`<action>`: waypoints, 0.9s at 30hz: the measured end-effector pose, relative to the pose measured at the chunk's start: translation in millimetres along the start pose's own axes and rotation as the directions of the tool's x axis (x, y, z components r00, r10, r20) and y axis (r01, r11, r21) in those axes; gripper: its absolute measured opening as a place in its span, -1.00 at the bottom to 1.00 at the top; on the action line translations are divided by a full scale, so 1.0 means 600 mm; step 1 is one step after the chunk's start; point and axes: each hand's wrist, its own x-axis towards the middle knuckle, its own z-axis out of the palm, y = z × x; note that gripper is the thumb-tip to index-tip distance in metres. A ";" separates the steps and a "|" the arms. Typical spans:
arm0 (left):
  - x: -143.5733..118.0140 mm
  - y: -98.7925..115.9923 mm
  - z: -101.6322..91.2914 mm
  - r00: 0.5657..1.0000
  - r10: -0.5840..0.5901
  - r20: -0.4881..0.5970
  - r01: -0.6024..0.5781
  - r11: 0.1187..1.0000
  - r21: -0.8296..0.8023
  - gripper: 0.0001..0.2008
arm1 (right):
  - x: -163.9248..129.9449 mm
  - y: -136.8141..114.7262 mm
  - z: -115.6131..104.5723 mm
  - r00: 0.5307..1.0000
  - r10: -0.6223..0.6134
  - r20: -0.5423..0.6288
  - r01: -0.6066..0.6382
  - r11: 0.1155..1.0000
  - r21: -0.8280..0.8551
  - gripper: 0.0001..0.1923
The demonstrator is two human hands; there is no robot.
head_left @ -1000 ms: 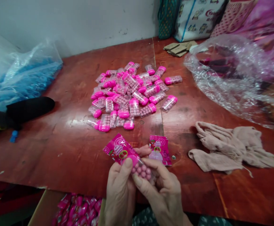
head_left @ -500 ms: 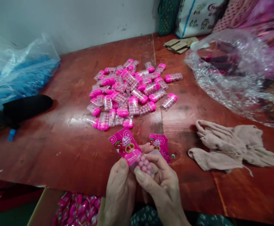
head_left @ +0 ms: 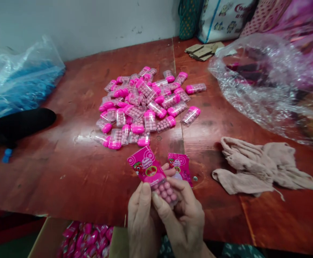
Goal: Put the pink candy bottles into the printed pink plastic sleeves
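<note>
Between my hands, over the front of the table, is a clear candy container [head_left: 166, 192] filled with round pink candies. A printed pink sleeve [head_left: 148, 166] covers its far end. My left hand [head_left: 142, 211] pinches the sleeve's lower left edge with the thumb on top. My right hand [head_left: 184, 215] grips the container, thumb across its near end and fingers behind it. Just beyond my right fingers lies a small stack of flat pink sleeves [head_left: 182, 164]. Farther back is a loose pile of pink-capped candy containers [head_left: 150, 121].
An open cardboard box [head_left: 42, 236] below the table edge holds many pink packages [head_left: 88, 240]. Crumpled beige cloth [head_left: 253, 168] and clear plastic [head_left: 239, 93] lie right. At left are a black-covered object [head_left: 27, 122] and a bag of blue items [head_left: 29, 82]. Cardboard pieces [head_left: 203, 52] sit at the back.
The view has shifted slightly. The container and sleeve have turned a little in my hands, and more of the candies show below the sleeve. Both hands keep their hold.
</note>
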 end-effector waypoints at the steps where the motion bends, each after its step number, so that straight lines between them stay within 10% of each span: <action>1: 0.004 0.000 -0.005 0.999 -0.025 0.032 0.025 0.999 -0.026 -0.66 | 0.002 0.003 0.000 0.999 0.029 0.024 -0.030 0.999 0.025 -0.77; 6: 0.022 0.014 -0.031 0.993 -0.057 0.106 0.064 0.996 -0.057 -0.61 | 0.008 0.010 -0.004 0.971 0.134 0.200 -0.148 0.987 0.059 -0.70; 11: 0.016 0.024 -0.032 0.997 -0.072 0.009 0.072 0.996 -0.061 -0.68 | 0.007 -0.005 -0.013 0.932 0.015 0.361 -0.012 1.000 -0.011 -0.60; 18: -0.008 0.004 -0.011 0.977 -0.167 -0.131 0.169 0.986 0.005 -0.67 | 0.003 -0.013 -0.009 0.984 0.103 0.142 -0.114 0.991 0.068 -0.77; 27: -0.008 -0.010 -0.017 0.974 -0.227 -0.005 0.226 0.971 -0.080 -0.72 | 0.023 0.002 -0.010 0.901 0.356 0.249 -0.428 0.823 0.373 -0.68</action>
